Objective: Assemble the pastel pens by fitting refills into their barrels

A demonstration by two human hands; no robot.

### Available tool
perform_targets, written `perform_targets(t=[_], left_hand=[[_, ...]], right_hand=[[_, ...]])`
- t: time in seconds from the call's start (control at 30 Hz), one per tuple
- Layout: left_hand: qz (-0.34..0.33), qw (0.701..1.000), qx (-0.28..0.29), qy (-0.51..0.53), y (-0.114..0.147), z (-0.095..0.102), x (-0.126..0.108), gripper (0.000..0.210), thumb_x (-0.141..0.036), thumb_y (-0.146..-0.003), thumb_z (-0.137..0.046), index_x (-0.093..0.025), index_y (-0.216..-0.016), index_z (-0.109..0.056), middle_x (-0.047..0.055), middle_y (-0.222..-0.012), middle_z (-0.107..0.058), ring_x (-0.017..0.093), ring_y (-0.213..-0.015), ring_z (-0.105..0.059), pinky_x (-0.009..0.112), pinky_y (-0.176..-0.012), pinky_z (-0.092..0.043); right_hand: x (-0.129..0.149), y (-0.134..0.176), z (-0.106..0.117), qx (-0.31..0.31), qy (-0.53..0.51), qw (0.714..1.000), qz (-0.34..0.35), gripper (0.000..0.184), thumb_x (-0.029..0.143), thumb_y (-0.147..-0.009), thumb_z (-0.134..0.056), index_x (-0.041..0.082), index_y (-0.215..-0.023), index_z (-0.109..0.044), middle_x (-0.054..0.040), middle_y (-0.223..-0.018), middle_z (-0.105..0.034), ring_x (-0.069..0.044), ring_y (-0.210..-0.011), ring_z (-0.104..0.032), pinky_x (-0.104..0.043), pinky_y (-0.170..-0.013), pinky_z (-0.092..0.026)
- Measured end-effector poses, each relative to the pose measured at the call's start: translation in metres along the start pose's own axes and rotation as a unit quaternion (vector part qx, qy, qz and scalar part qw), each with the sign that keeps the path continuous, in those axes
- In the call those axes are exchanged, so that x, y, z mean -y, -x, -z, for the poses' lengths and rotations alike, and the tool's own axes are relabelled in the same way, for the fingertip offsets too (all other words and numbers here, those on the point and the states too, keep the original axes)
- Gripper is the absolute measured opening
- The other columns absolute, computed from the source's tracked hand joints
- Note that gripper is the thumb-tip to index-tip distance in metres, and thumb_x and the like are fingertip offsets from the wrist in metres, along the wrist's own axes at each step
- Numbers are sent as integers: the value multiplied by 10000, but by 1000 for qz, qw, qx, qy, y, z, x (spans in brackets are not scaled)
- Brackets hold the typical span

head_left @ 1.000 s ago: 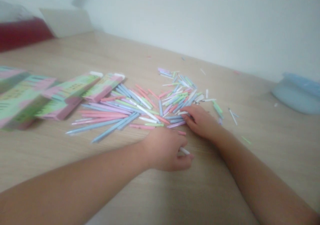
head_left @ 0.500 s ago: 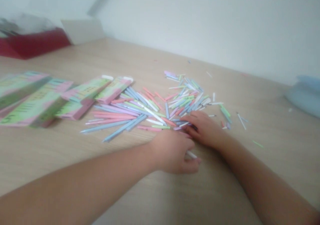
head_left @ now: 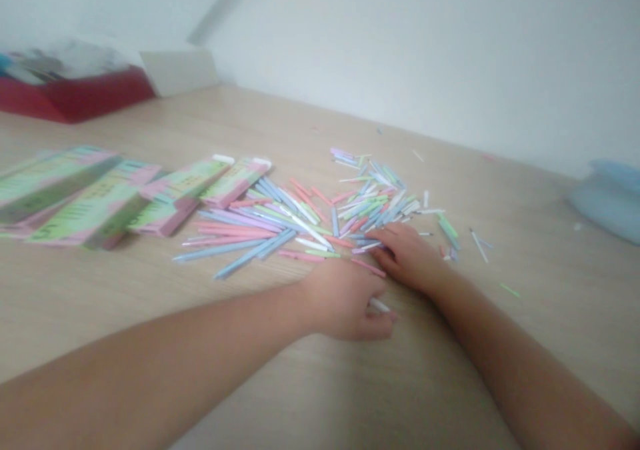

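White stick [head_left: 380, 305] in left hand [head_left: 345, 301] beside pastel pile [head_left: 369, 206]

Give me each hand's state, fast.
Left hand: closed on a white stick.
Right hand: fingers bent at the edge of the pile of coloured sticks; whether it grips one cannot be told.

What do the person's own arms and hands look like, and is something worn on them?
The left forearm and right forearm look bare, with no sleeve, watch or bracelet discernible. The left hand and right hand wear no gloves; no ring shows, though blur may hide small details.
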State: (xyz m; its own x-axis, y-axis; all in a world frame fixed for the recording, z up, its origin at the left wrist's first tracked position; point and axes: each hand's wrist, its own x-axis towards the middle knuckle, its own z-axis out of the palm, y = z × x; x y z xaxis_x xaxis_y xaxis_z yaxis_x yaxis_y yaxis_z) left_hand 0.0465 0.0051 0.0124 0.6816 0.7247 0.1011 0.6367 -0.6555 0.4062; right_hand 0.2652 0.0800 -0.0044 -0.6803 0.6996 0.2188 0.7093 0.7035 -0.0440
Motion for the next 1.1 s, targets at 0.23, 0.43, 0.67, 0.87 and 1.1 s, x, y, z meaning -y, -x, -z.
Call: perform_targets(t=[0.23,0.43,0.67,0.87,1.1], left_hand=[[-1,1000,-7,3,0,0,2,447,-616,-874,-522,-227,-708,-666,39,-717,-706,212,-666,-658,299,-515,-363],[2,998,-23,55,2,-1,5,444,-610,-931,-488,-233,-820,-694,40,-767,-728,220,-760,-692,310,-651,-474],[42,980,-86,176,1,0,11,507,-717,-904,-540,-233,-987,-668,5,-817,-697,174,-723,-639,282,-599,-406],[36,979,-111,167,-3,-3,15,361,-544,-990,-483,-227,-858,-592,-9,-767,-630,155,-712,-593,286,-600,-372],[15,988,-83,126,-6,-6,17,136,-299,-916,-520,-234,-879,-633,3,-806,-692,181,-761,-647,296,-629,-395]], right_hand=[[-2,3,0,-54,-21,998,9,312,398,-1049,-457,197,-1185,-654,-130,-1061,-712,-289,-1007,-636,-418,-898,-479],[3,13,18,-115,-55,991,-28,461,502,-1067,-278,255,-748,-501,-57,-673,-589,-229,-653,-549,-362,-599,-385],[3,18,27,-102,-47,993,25,252,370,-1004,-404,235,-932,-604,-60,-735,-679,-229,-656,-615,-359,-609,-421],[3,17,27,-105,20,991,83,264,265,-902,-505,215,-1112,-657,-81,-863,-745,-253,-746,-664,-377,-688,-464],[11,15,27,-103,22,991,83,203,246,-929,-543,218,-1068,-689,-86,-856,-731,-252,-756,-655,-383,-681,-463]])
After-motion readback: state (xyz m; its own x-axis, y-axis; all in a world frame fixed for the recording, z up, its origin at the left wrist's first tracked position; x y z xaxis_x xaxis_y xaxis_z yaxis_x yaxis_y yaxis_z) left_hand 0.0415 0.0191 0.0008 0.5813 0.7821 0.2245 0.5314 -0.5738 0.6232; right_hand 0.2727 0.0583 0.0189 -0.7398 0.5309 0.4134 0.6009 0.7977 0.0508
